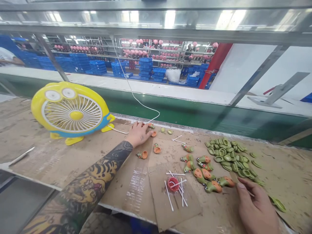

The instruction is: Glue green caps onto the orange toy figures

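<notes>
My left hand (pixel 138 134) reaches out palm down on the cardboard, fingers apart, beside a small green-and-orange toy clog (pixel 153 133). Its fingertips are partly hidden, and another piece (pixel 151 125) shows just past them. My right hand (pixel 257 204) is closed at the right, thumb and forefinger pinched on something thin and tan that I cannot make out. Just left of these fingers lies a toy clog (pixel 226 181), among several more orange-and-green clogs (pixel 202 175). A heap of plain green clog parts (pixel 226 154) lies beyond the right hand.
Cotton swabs (pixel 168 195) lie around a small red cup (pixel 173 184) on a cardboard square (pixel 161 208). A yellow fan (pixel 76 115) stands at left, with a white cable (pixel 136 97). Behind the cardboard-covered table runs a green conveyor edge (pixel 185 113); metal posts (pixel 258 76) rise there.
</notes>
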Available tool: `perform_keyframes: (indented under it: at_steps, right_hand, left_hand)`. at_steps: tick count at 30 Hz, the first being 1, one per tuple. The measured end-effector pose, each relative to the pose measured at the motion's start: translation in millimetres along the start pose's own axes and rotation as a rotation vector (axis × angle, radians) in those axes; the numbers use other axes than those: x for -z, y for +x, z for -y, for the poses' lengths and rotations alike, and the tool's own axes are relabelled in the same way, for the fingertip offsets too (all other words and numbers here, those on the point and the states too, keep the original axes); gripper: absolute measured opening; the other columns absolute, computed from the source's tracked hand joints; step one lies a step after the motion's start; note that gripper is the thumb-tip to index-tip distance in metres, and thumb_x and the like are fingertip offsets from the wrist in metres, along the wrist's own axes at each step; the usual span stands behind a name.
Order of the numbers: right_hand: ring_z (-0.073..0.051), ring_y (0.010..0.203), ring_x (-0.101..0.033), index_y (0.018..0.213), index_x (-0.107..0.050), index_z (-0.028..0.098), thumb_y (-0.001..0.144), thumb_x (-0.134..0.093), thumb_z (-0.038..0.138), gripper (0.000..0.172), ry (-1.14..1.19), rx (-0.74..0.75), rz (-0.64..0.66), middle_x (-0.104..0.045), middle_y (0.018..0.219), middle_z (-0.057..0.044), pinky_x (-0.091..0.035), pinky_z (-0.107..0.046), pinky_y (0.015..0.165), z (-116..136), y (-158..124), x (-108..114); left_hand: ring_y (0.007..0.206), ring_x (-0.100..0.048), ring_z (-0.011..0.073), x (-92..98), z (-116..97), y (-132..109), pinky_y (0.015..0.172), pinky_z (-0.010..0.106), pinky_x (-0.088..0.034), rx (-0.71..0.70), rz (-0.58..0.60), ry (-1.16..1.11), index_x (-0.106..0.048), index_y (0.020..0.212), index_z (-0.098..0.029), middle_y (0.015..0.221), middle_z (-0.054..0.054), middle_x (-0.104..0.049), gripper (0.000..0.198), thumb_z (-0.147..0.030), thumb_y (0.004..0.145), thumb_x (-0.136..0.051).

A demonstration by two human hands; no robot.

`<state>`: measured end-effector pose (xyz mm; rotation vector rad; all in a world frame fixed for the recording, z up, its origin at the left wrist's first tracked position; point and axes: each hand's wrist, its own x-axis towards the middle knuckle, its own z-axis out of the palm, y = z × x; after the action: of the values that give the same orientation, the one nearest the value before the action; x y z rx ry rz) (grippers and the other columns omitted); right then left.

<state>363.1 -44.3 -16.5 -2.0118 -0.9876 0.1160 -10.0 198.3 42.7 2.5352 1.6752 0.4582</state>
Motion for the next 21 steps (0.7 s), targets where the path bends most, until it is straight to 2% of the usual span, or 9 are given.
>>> perform_keyframes:
  at_steps: [3,6,8,10,13,15,18,21]
  right_hand:
    - [-0.036,0.104,-0.067,0.103,-0.07,0.017,0.083,-0.052,0.061,0.051,0.016,-0.001,0.011,-0.071,0.111,-0.016,-0.053,-0.049,0.089,-1,0,0]
    - [-0.036,0.105,-0.067,0.101,-0.071,0.017,0.083,-0.053,0.062,0.051,0.032,0.013,0.036,-0.072,0.111,-0.016,-0.053,-0.05,0.09,-4,1,-1]
    - [-0.036,0.103,-0.068,0.101,-0.071,0.018,0.083,-0.053,0.062,0.051,0.038,0.008,0.039,-0.073,0.109,-0.015,-0.053,-0.051,0.09,-6,2,-3]
    - [-0.037,0.104,-0.068,0.1,-0.071,0.019,0.082,-0.053,0.064,0.051,0.031,-0.002,0.049,-0.073,0.111,-0.015,-0.053,-0.052,0.091,-7,4,-5]
    - [-0.038,0.109,-0.067,0.1,-0.071,0.02,0.082,-0.053,0.064,0.051,0.011,-0.001,0.082,-0.074,0.113,-0.015,-0.051,-0.054,0.095,-8,7,-5]
    - [-0.038,0.11,-0.067,0.099,-0.071,0.021,0.082,-0.053,0.064,0.05,0.005,-0.003,0.095,-0.074,0.113,-0.015,-0.051,-0.055,0.097,-9,7,-4]
    - [-0.038,0.108,-0.068,0.099,-0.071,0.022,0.082,-0.055,0.063,0.048,0.015,-0.027,0.092,-0.075,0.112,-0.014,-0.051,-0.056,0.097,-14,7,-2]
    - [-0.039,0.105,-0.068,0.097,-0.071,0.023,0.081,-0.058,0.063,0.046,0.051,-0.063,0.064,-0.076,0.108,-0.014,-0.054,-0.055,0.092,-29,8,-5]
  left_hand:
    - [0.142,-0.048,0.0425,-7.1,4,-2,0.116,0.067,-0.034,-0.019,0.038,0.002,-0.064,0.137,-0.023,0.153,0.019,-0.056,0.049,-0.053,0.099,-0.052]
    - [0.148,-0.044,0.0398,-6.7,0,-27,0.119,0.063,-0.032,-0.082,0.053,-0.002,-0.066,0.135,-0.025,0.161,0.016,-0.05,0.046,-0.051,0.098,-0.057]
    - [0.145,-0.048,0.0363,-1.3,-4,-43,0.118,0.058,-0.036,-0.126,0.064,-0.014,-0.071,0.127,-0.028,0.156,0.011,-0.057,0.039,-0.052,0.099,-0.057]
    - [0.136,-0.056,0.0321,5.5,-9,-49,0.113,0.051,-0.043,-0.148,0.064,-0.028,-0.076,0.114,-0.03,0.142,0.008,-0.068,0.033,-0.052,0.1,-0.055]
    - [0.13,-0.057,0.031,10.4,-15,-29,0.112,0.049,-0.043,-0.108,0.018,-0.025,-0.077,0.108,-0.026,0.13,0.01,-0.072,0.035,-0.048,0.103,-0.05]
    - [0.138,-0.05,0.035,7.6,-18,-3,0.116,0.054,-0.038,-0.067,-0.011,-0.007,-0.074,0.12,-0.022,0.137,0.014,-0.067,0.039,-0.046,0.104,-0.047]
    - [0.142,-0.045,0.0411,-2.2,-23,31,0.115,0.063,-0.035,-0.061,0.031,0.01,-0.067,0.132,-0.021,0.143,0.018,-0.063,0.044,-0.048,0.101,-0.051]
    - [0.13,-0.057,0.0409,-10.3,-30,33,0.111,0.061,-0.039,-0.127,0.104,0.011,-0.073,0.122,-0.02,0.131,0.019,-0.067,0.042,-0.051,0.099,-0.054]
